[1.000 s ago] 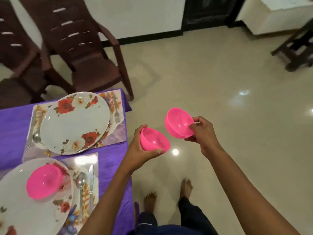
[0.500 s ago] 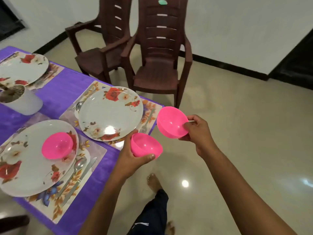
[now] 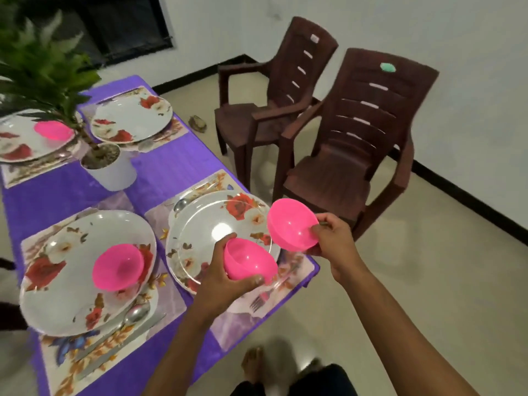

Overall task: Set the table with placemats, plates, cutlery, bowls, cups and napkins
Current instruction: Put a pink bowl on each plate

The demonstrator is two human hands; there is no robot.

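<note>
My left hand [image 3: 225,277] grips a pink bowl [image 3: 251,261] just above the near edge of a flowered plate [image 3: 200,232] on the near right placemat [image 3: 237,318]. My right hand [image 3: 334,238] pinches the rim of a second pink bowl [image 3: 291,224], tilted, over the plate's right edge. A third pink bowl [image 3: 117,267] sits on the near left plate [image 3: 57,270], a fourth [image 3: 53,130] on the far left plate. The far right plate [image 3: 128,121] holds no bowl. A spoon [image 3: 137,312], knife and fork [image 3: 257,302] lie beside the near plates.
A potted plant in a white pot [image 3: 111,170] stands mid-table on the purple cloth [image 3: 171,158]. Two brown plastic chairs [image 3: 357,155] stand to the right of the table. My bare feet [image 3: 251,364] are on the tiled floor by the table's corner.
My view has swung left and closer to the table. Both hands with their bowls have moved over the near right plate, the left bowl now low above it.
</note>
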